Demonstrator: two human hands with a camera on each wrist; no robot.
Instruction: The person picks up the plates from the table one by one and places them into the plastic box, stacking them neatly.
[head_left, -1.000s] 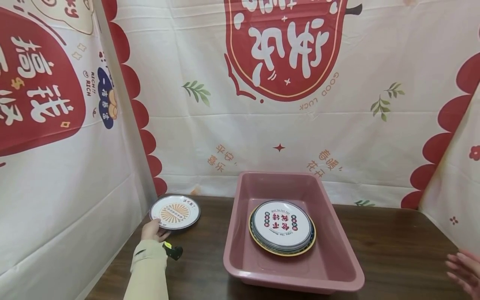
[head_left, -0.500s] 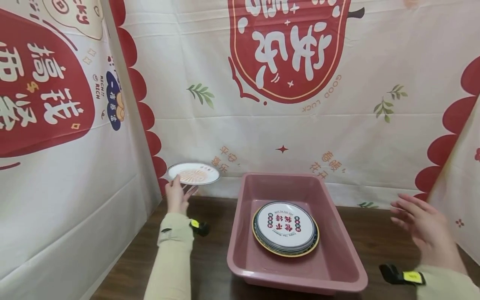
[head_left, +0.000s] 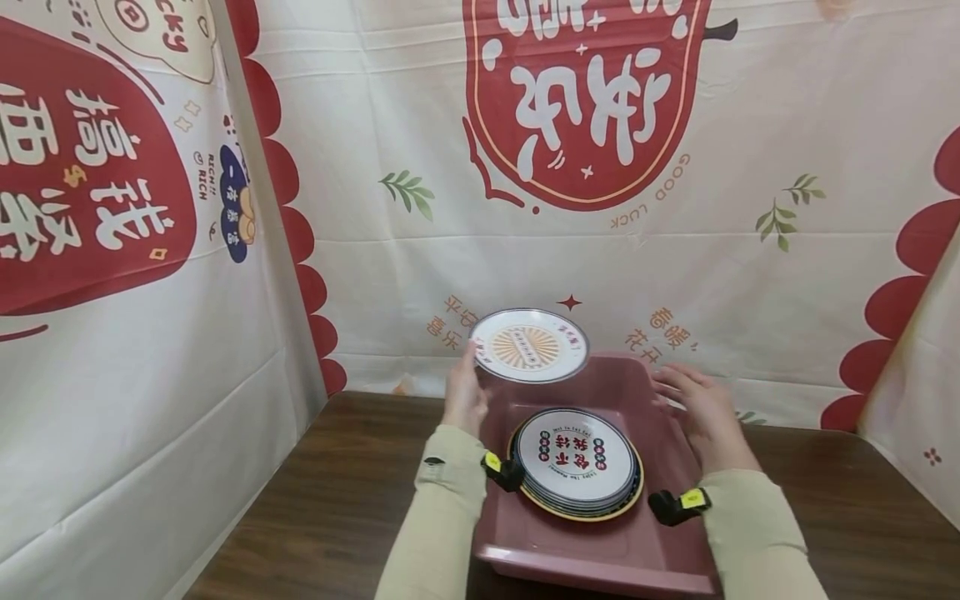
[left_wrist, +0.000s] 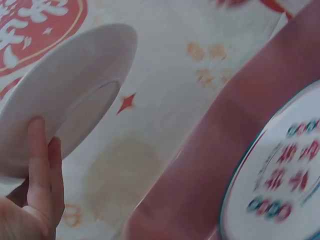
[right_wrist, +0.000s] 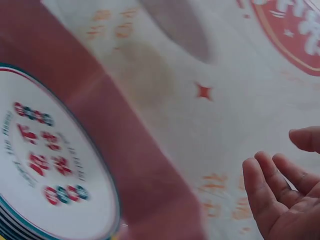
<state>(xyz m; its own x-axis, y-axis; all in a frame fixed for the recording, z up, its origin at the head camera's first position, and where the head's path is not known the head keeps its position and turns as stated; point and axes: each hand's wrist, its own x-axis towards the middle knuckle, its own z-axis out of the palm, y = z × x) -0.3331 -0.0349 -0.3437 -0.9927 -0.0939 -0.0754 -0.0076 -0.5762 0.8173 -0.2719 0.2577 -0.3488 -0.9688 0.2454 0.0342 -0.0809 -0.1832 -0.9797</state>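
My left hand [head_left: 467,393] holds a white plate [head_left: 529,346] with an orange sunburst print by its left edge, in the air above the back of the pink basin [head_left: 678,508]. In the left wrist view the fingers [left_wrist: 39,165] lie against the plate's underside; the thumb is mostly hidden. Over the basin's right rim hovers my right hand [head_left: 701,412], its fingers relaxed, holding nothing. Inside the basin sits a stack of plates [head_left: 576,454], the top one white with red and green print, a yellow-rimmed one at the bottom.
The basin stands on a dark wooden table [head_left: 315,492] near its back. A white printed cloth [head_left: 360,275] hangs behind and along both sides. Each wrist carries a black strap with a small camera [head_left: 678,506].
My left hand has lifted the sunburst plate off the table at left and carried it rightward over the basin. My right hand has come in from the right edge to the basin's rim.
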